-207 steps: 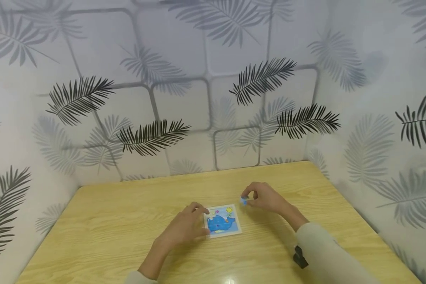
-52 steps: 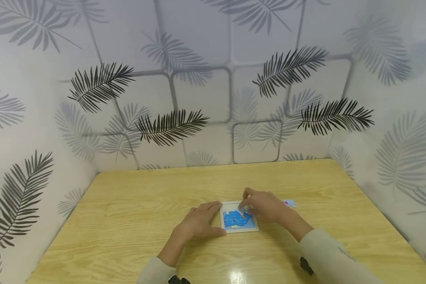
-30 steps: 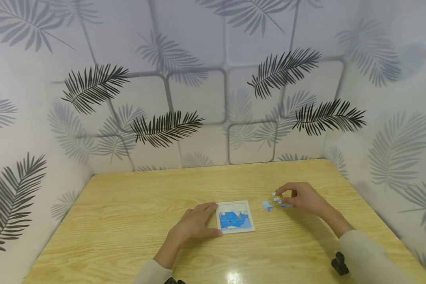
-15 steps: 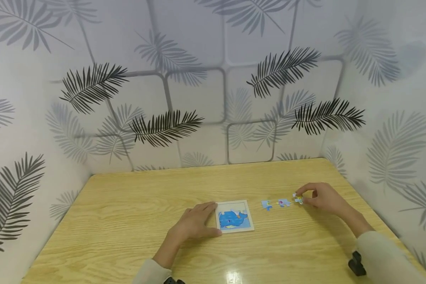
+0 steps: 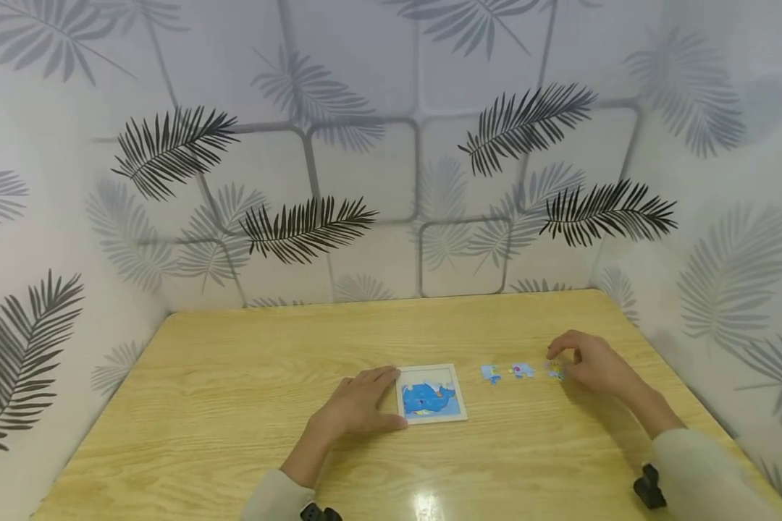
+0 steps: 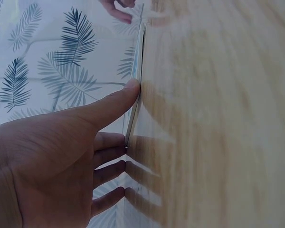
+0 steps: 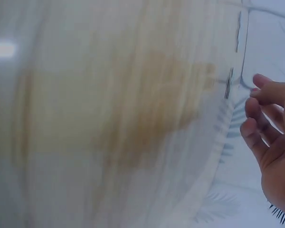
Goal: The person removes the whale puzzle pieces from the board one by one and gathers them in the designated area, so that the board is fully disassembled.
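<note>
A white-framed puzzle tray [image 5: 423, 375] lies on the table with a blue whale picture [image 5: 422, 399] in it; its top strip is pale and bare. My left hand [image 5: 360, 404] rests at the tray's left side, thumb at the near corner, index fingertip at the far one. In the left wrist view the thumb [image 6: 116, 105] touches the tray's edge. Jigsaw pieces lie in a row to the right: a blue one [image 5: 490, 373], one with a pink swirl [image 5: 522, 370] and one with yellow [image 5: 555, 370]. Over this last piece hovers my right hand [image 5: 593, 363], fingertips loosely bent and holding nothing.
The wood-grain table [image 5: 254, 405] meets a leaf-patterned wall [image 5: 365, 181] at its back edge. Black wrist devices [image 5: 649, 486] sit at both sleeves. A bright light reflection [image 5: 425, 503] shows near the front.
My right hand has lifted the yellow piece out of the tray, carried it right and let go of it at the row's end. Lately my left hand stays at the tray.
</note>
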Motion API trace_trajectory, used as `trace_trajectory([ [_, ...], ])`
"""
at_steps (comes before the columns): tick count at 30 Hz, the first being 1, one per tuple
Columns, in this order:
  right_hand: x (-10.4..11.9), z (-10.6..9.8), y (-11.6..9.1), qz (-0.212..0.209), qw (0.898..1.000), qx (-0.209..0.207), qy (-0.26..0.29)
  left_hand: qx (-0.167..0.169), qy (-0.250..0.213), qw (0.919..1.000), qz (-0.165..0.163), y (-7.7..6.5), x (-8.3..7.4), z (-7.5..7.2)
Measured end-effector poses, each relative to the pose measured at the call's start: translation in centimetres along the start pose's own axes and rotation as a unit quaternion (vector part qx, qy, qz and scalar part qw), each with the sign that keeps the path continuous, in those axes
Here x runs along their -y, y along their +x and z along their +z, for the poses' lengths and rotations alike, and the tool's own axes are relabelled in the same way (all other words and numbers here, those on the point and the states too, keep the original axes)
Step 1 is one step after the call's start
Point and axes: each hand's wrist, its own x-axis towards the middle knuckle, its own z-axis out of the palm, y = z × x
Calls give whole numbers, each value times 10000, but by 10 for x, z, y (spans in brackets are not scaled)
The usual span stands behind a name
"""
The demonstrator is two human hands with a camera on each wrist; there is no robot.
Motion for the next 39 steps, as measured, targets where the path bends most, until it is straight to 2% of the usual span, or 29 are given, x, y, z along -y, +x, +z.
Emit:
trace_trajectory([
  [2,8,6,4,-349,9991,-252,-35,-22,45,10000,-6,0,1,1],
  [4,19,14,9,-631,9975,-332,-6,-33,43,10000,8,0,0,0],
  [7,39,29,21,-874,9961,-80,43,-18,-27,10000,45,-1,-2,-3],
  [12,75,50,42,-912,9925,738,355,43,-80,10000,-12,-3,-5,-4],
  [21,127,86,71,-967,9819,1364,888,63,0,10000,22,-2,-4,-4],
  [27,151,105,78,-1139,9767,1589,888,42,84,9999,63,0,-2,-1],
  [32,164,116,79,-1302,9761,1658,529,104,25,9999,79,-1,-5,-4],
  [36,170,118,77,-1188,9785,1642,372,109,-164,9998,65,-3,-8,-7],
  [39,170,119,76,-1012,9792,1687,491,93,-127,9999,30,-4,-9,-8],
])
